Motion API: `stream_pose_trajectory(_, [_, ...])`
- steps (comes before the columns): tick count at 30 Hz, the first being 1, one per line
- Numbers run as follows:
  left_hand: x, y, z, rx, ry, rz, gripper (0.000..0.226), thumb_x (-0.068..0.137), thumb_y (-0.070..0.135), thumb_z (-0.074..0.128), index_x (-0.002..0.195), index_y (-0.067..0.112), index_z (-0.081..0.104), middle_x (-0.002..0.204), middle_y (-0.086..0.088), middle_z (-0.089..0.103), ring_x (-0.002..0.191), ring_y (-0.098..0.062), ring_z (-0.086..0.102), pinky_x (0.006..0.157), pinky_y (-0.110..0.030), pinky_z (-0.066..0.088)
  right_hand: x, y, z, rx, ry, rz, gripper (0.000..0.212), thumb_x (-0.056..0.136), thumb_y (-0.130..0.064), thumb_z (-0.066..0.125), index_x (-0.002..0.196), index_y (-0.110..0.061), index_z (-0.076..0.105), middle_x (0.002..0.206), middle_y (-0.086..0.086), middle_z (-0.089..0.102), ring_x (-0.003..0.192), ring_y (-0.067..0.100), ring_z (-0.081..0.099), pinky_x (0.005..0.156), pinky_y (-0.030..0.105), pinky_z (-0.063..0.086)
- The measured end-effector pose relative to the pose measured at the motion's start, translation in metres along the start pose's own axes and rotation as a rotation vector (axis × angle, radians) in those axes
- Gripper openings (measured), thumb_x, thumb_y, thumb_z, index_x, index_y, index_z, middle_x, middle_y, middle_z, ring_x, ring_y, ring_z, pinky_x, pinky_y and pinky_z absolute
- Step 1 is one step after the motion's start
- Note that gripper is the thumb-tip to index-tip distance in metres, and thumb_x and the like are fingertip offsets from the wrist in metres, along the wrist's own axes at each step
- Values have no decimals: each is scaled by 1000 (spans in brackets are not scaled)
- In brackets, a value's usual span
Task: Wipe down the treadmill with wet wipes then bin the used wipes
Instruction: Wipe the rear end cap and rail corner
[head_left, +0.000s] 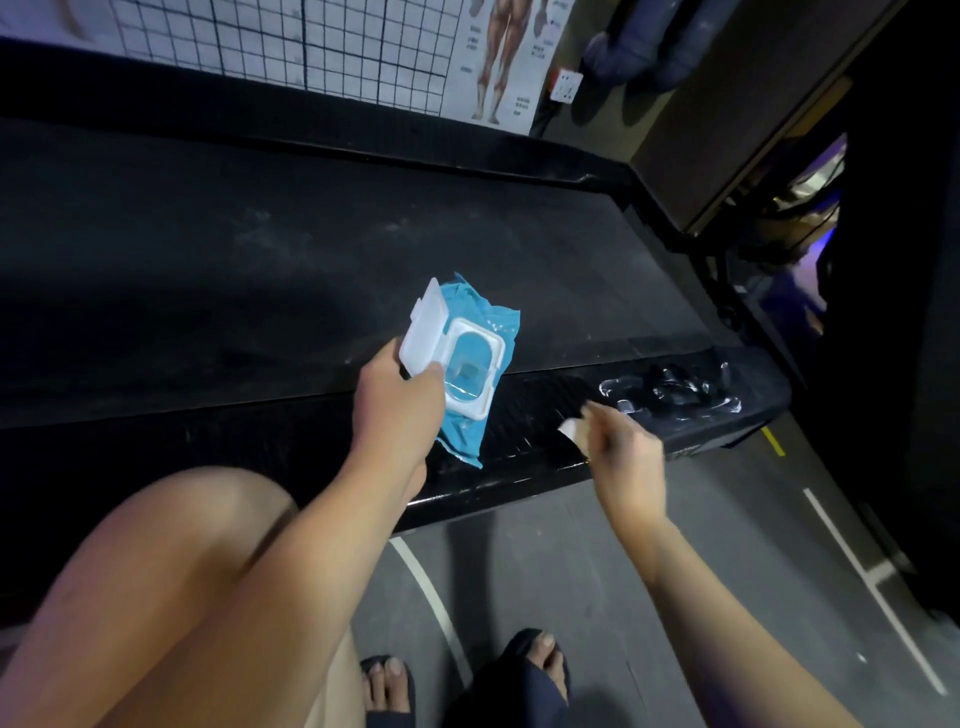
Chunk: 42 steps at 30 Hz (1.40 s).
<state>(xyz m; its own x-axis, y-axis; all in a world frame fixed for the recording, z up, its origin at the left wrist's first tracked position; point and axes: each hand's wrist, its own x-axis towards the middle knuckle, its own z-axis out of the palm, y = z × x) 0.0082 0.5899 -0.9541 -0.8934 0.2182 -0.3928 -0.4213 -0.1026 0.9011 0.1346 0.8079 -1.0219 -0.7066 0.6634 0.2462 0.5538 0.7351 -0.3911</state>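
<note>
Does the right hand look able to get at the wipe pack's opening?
Probably yes: the wipe pack's lid is flipped open, nothing lies between, though the right hand pinches a white scrap.

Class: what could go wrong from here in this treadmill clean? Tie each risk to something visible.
1. The left hand grips the wipe pack with its lid open: the pack may slip or dry out.
2. Wet-looking white smears sit on the side rail beyond the right hand, which pinches a small white piece; if not wiped off, they could be slippery.
</note>
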Motion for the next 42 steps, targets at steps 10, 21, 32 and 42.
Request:
stream_pose_trajectory(10, [1, 2, -6, -57, 18, -5, 32, 97, 2, 58, 98, 32, 69, 102, 8, 75, 93, -9, 73, 69, -23, 58, -42, -27, 54, 124, -105, -381, 22, 92, 1, 67, 109, -8, 76, 110, 0, 73, 101, 14, 61, 97, 14, 44])
stream_pose_trajectory(21, [-2, -1, 1, 25, -9, -3, 31, 98, 3, 58, 93, 33, 67, 103, 8, 75, 96, -12, 73, 82, -33, 62, -14, -23, 24, 143, 51, -157, 17, 86, 1, 71, 100, -7, 76, 100, 4, 71, 90, 18, 66, 85, 26, 52])
stream_pose_trajectory(32, [2, 0, -1, 2, 12, -17, 30, 98, 4, 58, 95, 32, 68, 103, 7, 75, 96, -12, 72, 80, -31, 61, -29, -10, 39, -92, -114, -335, 22, 95, -10, 68, 116, -14, 74, 100, 4, 54, 83, 27, 45, 77, 36, 48])
stream_pose_trajectory(42, [-2, 3, -3, -34, 11, -33, 33, 98, 1, 56, 99, 32, 67, 102, 8, 75, 93, -9, 72, 61, -18, 54, -1, -29, 3, 71, -224, -96, 26, 94, 2, 56, 103, -10, 77, 99, 1, 56, 70, 1, 58, 69, 4, 43])
